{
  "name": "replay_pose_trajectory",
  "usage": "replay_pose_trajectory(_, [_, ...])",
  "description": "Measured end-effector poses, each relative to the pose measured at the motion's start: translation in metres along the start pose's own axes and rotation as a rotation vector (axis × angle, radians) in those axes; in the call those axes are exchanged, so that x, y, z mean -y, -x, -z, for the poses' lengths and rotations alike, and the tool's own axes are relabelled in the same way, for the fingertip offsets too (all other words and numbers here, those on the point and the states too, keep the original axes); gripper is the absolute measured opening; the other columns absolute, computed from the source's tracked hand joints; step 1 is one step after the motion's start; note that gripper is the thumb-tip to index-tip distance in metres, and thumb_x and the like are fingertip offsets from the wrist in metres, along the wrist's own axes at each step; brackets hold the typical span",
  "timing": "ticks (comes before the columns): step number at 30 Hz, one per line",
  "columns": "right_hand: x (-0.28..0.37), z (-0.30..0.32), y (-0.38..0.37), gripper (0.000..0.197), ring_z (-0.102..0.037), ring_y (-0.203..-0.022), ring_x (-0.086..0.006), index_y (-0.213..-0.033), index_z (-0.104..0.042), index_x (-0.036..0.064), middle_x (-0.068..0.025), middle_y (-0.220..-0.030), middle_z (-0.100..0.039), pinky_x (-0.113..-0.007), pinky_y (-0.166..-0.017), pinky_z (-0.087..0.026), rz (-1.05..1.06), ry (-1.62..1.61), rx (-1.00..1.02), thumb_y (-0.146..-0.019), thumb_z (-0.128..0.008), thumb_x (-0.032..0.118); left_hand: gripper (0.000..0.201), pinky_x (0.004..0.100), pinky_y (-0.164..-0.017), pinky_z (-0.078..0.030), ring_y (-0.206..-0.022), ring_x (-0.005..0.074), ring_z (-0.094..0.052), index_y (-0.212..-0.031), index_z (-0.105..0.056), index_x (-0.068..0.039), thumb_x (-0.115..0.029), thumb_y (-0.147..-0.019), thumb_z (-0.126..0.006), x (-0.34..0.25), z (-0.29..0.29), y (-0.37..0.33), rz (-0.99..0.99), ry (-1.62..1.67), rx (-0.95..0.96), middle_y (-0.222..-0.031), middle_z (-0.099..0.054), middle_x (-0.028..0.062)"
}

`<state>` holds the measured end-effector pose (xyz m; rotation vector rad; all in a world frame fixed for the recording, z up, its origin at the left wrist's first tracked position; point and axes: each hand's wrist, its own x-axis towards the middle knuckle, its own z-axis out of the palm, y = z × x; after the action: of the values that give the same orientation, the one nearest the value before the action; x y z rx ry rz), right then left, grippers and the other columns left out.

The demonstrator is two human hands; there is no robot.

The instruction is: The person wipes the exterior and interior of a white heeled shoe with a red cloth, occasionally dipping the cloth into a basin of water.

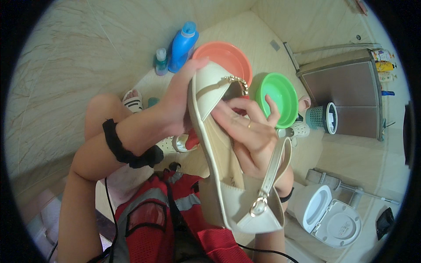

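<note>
A cream-white strap shoe (215, 149) is held up in front of me, tilted, with its toe away from me and its insole showing. It has a gold chain trim (237, 81) across the front and a gold buckle (258, 206) on the heel strap. My left hand (180, 96) is closed around the toe from the left, its fingers partly hidden behind the sole. My right hand (254, 131), with a ring on one finger, reaches into the shoe. Its forefinger goes under the toe cover while other fingers bend outside the opening.
Beyond the shoe stand a coral basin (226, 50), a green basin (280, 98), a blue bottle (183, 46) and a small green bottle (161, 63). At right are a teal basket (315, 118), a toilet (315, 208) and a shelf unit (342, 96). White clogs (300, 129) lie on the floor.
</note>
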<state>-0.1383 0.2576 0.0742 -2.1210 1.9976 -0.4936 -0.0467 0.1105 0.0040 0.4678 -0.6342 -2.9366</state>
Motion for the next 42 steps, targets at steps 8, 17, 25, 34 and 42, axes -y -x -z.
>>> replay_pose_trajectory(8, [0.006,-0.026,-0.003,0.054,-0.037,-0.119,-0.0344,-0.113,-0.052,0.0075,-0.0117,-0.11,-0.056,-0.06,-0.1,-0.004,-0.194,0.019,0.038,-0.061,-0.047,-0.006,0.047,0.0322,-0.077,-0.05,-0.084,0.0193,-0.061,-0.103,-0.056,-0.004,-0.046,-0.087,-0.043,-0.001,-0.009,0.003,-0.025,-0.24,-0.003,-0.092,-0.061,0.0107])
replay_pose_trajectory(17, [0.0,-0.05,0.002,0.028,-0.044,-0.11,-0.0301,-0.087,-0.065,0.006,-0.0104,-0.101,-0.057,-0.06,-0.099,-0.016,-0.142,0.054,-0.383,-0.06,-0.057,0.002,0.062,0.035,-0.087,-0.043,-0.098,0.022,-0.056,-0.118,-0.048,-0.002,-0.054,-0.084,-0.041,0.003,-0.027,0.013,-0.166,-0.557,-0.049,-0.108,-0.057,0.0127])
replay_pose_trajectory(25, [-0.009,-0.025,0.016,0.017,-0.061,-0.076,-0.024,-0.07,-0.061,-0.0005,-0.0105,-0.08,-0.063,-0.042,-0.084,-0.049,0.325,0.044,-0.795,-0.056,-0.059,0.009,0.068,0.0335,-0.089,-0.043,-0.1,0.0217,-0.056,-0.124,-0.042,-0.001,-0.056,-0.084,-0.038,0.004,-0.042,0.031,-0.182,-0.44,-0.002,-0.113,-0.056,0.0127])
replay_pose_trajectory(34, [-0.006,-0.024,0.026,0.054,-0.056,-0.087,-0.0235,-0.103,-0.05,0.0003,-0.0079,-0.093,-0.056,-0.041,-0.085,-0.045,0.154,-0.045,-0.928,-0.054,-0.072,0.006,0.077,0.0377,-0.092,-0.043,-0.104,0.026,-0.055,-0.131,-0.035,-0.002,-0.06,-0.08,-0.039,0.009,-0.051,0.024,0.102,-0.043,0.438,-0.114,-0.055,0.0168])
replay_pose_trajectory(42, [-0.01,-0.043,0.015,0.087,-0.049,-0.109,-0.0242,-0.13,-0.033,0.0084,-0.0109,-0.122,-0.043,-0.036,-0.09,-0.042,-0.504,-0.981,-0.646,-0.054,-0.076,0.005,0.073,0.0415,-0.091,-0.045,-0.105,0.0313,-0.055,-0.13,-0.035,0.001,-0.051,-0.079,-0.045,0.014,-0.027,0.014,0.008,-0.312,0.215,-0.118,-0.052,0.0209])
